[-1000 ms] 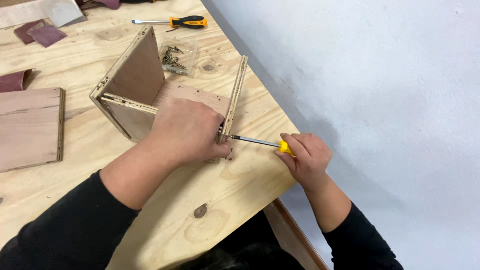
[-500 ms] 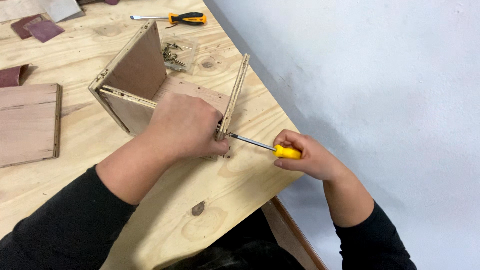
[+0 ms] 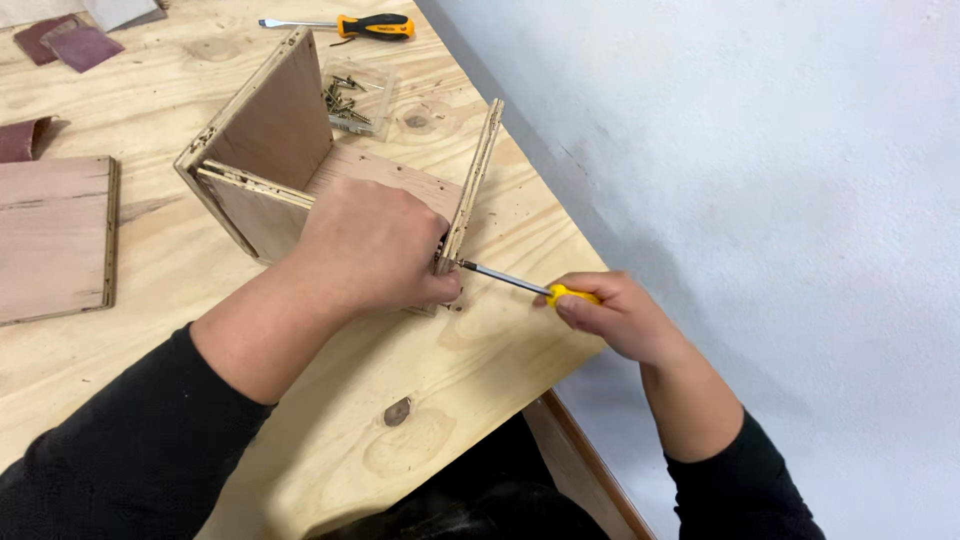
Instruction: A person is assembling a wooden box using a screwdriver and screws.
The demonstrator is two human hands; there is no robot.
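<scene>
A half-built plywood box (image 3: 270, 150) stands on the plywood workbench (image 3: 500, 350). My left hand (image 3: 375, 250) presses on its near corner, thumb against the upright right panel (image 3: 475, 180). My right hand (image 3: 615, 315) grips a yellow-handled screwdriver (image 3: 520, 285). Its metal tip meets the lower outer edge of that panel, right by my left thumb. Any screw under the tip is hidden.
A clear tray of screws (image 3: 350, 100) lies behind the box. A second screwdriver with an orange and black handle (image 3: 350, 25) rests at the far edge. A loose wooden board (image 3: 55, 235) and sandpaper pieces (image 3: 65, 40) lie on the left. A white wall (image 3: 750, 150) runs along the bench's right edge.
My right hand has shifted a little outward and turned on the screwdriver handle, with the tip staying at the panel. My left hand keeps its hold on the box.
</scene>
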